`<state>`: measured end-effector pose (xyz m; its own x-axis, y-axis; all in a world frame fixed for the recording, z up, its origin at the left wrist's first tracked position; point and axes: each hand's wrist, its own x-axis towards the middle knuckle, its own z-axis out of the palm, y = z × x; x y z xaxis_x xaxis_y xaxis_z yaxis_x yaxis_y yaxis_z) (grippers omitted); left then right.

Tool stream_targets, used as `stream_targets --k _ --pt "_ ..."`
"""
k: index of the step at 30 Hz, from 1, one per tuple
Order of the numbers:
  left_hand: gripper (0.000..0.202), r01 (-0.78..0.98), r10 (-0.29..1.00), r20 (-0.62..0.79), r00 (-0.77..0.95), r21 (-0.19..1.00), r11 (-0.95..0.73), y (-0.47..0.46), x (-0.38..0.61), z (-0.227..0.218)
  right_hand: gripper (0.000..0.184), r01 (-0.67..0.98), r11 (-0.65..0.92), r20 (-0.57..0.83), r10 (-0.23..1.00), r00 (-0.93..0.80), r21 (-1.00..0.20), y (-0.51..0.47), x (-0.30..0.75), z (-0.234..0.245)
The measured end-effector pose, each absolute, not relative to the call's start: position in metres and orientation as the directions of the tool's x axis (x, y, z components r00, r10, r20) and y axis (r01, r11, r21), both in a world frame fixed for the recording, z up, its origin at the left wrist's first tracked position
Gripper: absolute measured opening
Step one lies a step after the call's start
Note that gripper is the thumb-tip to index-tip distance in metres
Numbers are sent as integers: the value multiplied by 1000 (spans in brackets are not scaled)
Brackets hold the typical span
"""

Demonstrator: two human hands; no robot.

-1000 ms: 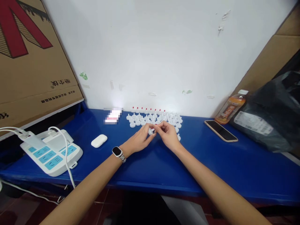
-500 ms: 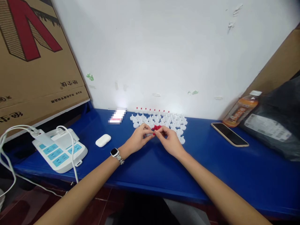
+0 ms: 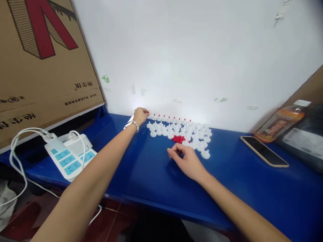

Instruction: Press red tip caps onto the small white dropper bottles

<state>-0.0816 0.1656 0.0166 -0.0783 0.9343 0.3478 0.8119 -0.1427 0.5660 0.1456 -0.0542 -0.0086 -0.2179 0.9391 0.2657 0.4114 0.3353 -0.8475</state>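
My left hand (image 3: 140,116) reaches to the far left end of a row of white caps (image 3: 169,119) with red tips along the wall. Its thumb and fingers pinch a white nozzle cap with a red tip (image 3: 148,112), mostly hidden by the fingers. Low over the blue table is my right hand (image 3: 187,160), loosely curled with a gap behind the thumb; nothing shows in it. Just beyond its fingers lies a pile of small red tips (image 3: 178,139). Around that pile stand several plain white nozzle caps (image 3: 205,154), their spouts upward.
At the left are a power strip (image 3: 70,168) with white cables and a cardboard box (image 3: 50,74). A phone (image 3: 263,151), an orange drink bottle (image 3: 282,121) and a dark package (image 3: 306,143) lie at the right. The white wall (image 3: 189,60) bounds the blue table (image 3: 148,174).
My hands were together in front of the red pile; the left has moved forward and left to the row's end with a red-tipped cap. The right has drawn slightly back. The view has shifted.
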Motion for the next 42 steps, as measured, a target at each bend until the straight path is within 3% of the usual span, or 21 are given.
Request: stream_targets --k 13,18,20,26,30,35,39,42 --pt "17 861 979 199 -49 505 -60 200 -59 9 34 440 335 232 934 -271 -833 -60 144 -4" --pt "36 848 957 288 -25 514 -132 165 -66 19 34 435 323 225 938 -263 -840 -59 147 -4" --pt "35 832 940 341 -4 522 -186 139 -62 23 33 473 332 247 940 -234 -816 -54 150 -6" --pt "21 638 815 493 305 530 -559 59 -32 9 19 746 374 482 873 -81 -551 -35 175 -12" --pt "21 679 817 461 346 478 -557 44 -14 -8 10 828 293 514 858 -7 -478 -26 191 -13" --pt "22 739 816 434 381 388 -551 54 1 -11 13 818 246 495 867 54 -520 -21 197 -12" --pt "18 712 811 455 367 423 -560 60 7 -13 12 821 223 482 873 71 -526 -21 198 -10" --pt "15 658 774 547 319 459 -596 56 2 -12 12 845 230 492 869 45 -483 -24 197 -9"
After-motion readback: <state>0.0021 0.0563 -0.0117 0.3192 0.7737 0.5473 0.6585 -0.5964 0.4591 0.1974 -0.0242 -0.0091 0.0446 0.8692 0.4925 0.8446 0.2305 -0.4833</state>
